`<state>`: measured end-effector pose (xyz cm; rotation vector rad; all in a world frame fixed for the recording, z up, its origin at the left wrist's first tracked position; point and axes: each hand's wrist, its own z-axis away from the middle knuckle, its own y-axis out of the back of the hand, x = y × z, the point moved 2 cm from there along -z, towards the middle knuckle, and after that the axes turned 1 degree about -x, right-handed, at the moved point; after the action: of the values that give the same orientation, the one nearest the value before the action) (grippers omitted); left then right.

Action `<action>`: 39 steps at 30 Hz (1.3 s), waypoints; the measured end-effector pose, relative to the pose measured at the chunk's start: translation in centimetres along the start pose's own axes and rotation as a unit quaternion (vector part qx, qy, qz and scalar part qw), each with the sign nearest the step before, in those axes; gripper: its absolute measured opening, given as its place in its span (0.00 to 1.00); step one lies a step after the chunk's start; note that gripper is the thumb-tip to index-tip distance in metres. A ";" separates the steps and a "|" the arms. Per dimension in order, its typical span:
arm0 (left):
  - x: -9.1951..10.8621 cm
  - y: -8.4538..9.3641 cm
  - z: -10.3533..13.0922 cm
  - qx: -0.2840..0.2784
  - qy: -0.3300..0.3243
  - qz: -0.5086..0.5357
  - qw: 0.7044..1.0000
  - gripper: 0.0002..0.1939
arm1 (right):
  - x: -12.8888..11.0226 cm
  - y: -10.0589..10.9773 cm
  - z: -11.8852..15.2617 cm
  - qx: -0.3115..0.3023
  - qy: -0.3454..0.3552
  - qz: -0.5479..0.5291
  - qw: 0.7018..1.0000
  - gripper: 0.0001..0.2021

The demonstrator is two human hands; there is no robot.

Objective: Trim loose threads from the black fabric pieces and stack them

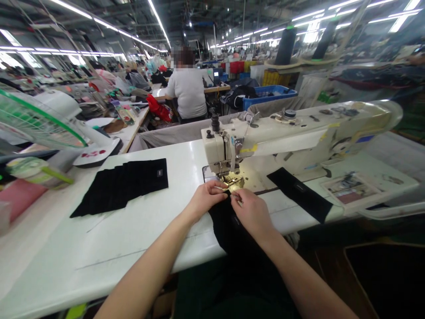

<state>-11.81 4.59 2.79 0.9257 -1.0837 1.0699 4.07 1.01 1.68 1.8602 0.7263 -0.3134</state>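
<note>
In the head view, my left hand and my right hand pinch the top edge of a black fabric piece between them. The cloth hangs over the table's front edge toward my lap, and a small dark label shows on it. Just beyond my fingertips is the lit needle area of a white sewing machine. To the left lies an overlapping stack of black fabric pieces with a small label at its right end. Another black piece with a label lies right of my hands, beside the machine arm.
A fan with a green rim stands at the left, near a lidded plastic container and a pink item. Behind the machine a person in a light shirt sits facing away. A blue crate is beyond the machine arm.
</note>
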 end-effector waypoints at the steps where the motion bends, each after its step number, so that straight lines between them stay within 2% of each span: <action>1: 0.0 -0.1 0.1 0.000 0.005 0.009 1.000 0.17 | -0.1 -0.1 0.0 0.001 0.014 0.011 1.000 0.04; 3: 0.0 -0.2 0.2 0.003 0.012 0.027 1.000 0.16 | -0.1 0.0 0.0 0.012 0.016 0.005 1.000 0.04; 7: -0.1 0.0 0.2 0.017 0.028 0.069 0.997 0.15 | 0.9 0.7 -0.3 0.048 -0.094 -0.102 0.989 0.08; 9: -0.2 0.2 0.2 0.019 0.038 0.090 0.995 0.15 | 1.4 1.2 -0.3 0.033 -0.124 -0.144 0.981 0.09; 12: -0.2 0.3 0.2 0.019 0.049 0.099 0.994 0.14 | 1.7 1.6 -0.1 -0.012 -0.128 -0.179 0.975 0.10; 16: -0.3 0.3 0.2 0.020 0.050 0.107 0.993 0.15 | 1.8 1.8 0.3 -0.031 -0.139 -0.180 0.973 0.09; 20: -0.2 0.2 0.2 0.012 0.052 0.126 0.991 0.16 | 1.4 1.7 0.5 -0.035 -0.126 -0.138 0.982 0.09; 29: -0.3 0.4 0.5 0.004 0.049 0.142 0.989 0.15 | 1.2 2.0 1.5 -0.031 -0.043 -0.007 0.999 0.11; 39: -0.3 0.0 0.8 -0.019 0.068 0.160 0.985 0.15 | 0.6 1.0 1.4 -0.044 -0.011 0.044 0.998 0.08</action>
<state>-11.96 3.80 2.68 0.6506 -1.1590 1.3514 5.26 -0.32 1.53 1.7970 0.6326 -0.2414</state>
